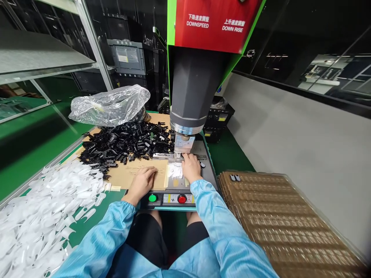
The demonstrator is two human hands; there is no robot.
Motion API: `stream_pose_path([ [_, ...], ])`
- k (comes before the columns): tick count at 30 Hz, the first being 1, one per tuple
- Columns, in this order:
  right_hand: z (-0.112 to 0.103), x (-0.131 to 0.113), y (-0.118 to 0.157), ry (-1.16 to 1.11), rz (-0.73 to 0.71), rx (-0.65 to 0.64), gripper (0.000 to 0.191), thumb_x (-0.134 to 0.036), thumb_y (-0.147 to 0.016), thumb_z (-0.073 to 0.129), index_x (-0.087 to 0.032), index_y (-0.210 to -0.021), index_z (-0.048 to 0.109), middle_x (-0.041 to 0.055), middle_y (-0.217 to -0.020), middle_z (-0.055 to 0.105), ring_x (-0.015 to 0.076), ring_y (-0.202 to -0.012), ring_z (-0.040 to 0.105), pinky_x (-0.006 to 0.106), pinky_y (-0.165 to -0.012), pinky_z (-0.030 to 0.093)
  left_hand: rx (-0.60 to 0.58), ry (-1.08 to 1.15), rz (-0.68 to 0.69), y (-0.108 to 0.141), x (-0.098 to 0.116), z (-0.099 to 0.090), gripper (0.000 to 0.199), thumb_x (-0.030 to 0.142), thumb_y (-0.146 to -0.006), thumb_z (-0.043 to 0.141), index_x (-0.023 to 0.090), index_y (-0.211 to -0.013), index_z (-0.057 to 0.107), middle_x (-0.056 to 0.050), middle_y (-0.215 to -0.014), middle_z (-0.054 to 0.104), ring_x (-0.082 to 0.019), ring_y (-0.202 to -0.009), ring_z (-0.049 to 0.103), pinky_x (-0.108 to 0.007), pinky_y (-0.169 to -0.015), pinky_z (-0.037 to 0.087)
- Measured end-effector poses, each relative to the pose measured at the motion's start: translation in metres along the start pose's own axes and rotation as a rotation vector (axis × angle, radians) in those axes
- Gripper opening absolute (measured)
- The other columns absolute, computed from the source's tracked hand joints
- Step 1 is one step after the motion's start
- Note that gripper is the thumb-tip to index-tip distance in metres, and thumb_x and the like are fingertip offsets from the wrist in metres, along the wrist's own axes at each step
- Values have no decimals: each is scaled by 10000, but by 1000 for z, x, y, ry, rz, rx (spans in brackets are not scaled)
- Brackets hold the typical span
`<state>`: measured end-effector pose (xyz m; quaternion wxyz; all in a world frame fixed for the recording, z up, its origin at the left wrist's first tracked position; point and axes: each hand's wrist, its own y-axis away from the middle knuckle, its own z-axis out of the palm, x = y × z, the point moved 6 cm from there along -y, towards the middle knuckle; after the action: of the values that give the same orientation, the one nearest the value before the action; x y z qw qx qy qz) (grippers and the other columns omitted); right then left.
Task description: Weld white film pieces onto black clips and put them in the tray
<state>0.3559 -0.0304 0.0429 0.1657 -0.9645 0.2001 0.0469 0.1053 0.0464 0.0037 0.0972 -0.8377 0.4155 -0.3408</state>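
Under the head of a green and red press (189, 85), my right hand (191, 166) reaches with its fingertips to the metal fixture (178, 155); what its fingers hold, if anything, is hidden. My left hand (142, 182) rests over the brown cardboard (123, 175), fingers bent and drawn together, any small item in them too small to make out. Several white pieces (175, 170) lie on the machine base just left of my right hand. Behind my left hand spreads a heap of black plastic parts (124, 143).
A large pile of white pieces (43, 212) covers the left side. A clear plastic bag (111, 106) stands behind the black parts. Stacked brown trays (284, 216) are at the right. Green (152, 198) and red (182, 199) buttons face me on the machine's front edge.
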Motion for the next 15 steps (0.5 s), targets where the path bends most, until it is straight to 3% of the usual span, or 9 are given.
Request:
stream_pose_path([
  [7, 0, 1, 0, -18, -11, -27, 426, -163, -1014, 513, -262, -1419, 602, 137, -1238, 623, 312, -1154, 511, 413, -933, 429, 37, 43, -132, -8, -9, 5, 212, 317, -1006, 569, 245, -1139, 718, -119, -1216, 728, -295, -1155, 700, -480, -1079, 576],
  [10, 1, 1, 0, -29, -9, -25, 447, -147, -999, 509, -262, -1422, 597, 139, -1242, 625, 313, -1151, 508, 420, -940, 435, 59, 117, -157, -36, 5, 12, 207, 349, -1000, 602, 234, -1121, 725, -105, -1173, 740, -280, -1117, 713, -462, -1033, 601],
  [15, 1, 1, 2, -12, -10, 4, 458, -142, -981, 520, -266, -1418, 580, 133, -1236, 633, 308, -1157, 514, 411, -935, 442, 105, 175, -53, -100, 51, 42, 165, 280, -979, 642, 215, -1097, 738, -109, -1175, 726, -265, -1119, 702, -443, -1054, 580],
])
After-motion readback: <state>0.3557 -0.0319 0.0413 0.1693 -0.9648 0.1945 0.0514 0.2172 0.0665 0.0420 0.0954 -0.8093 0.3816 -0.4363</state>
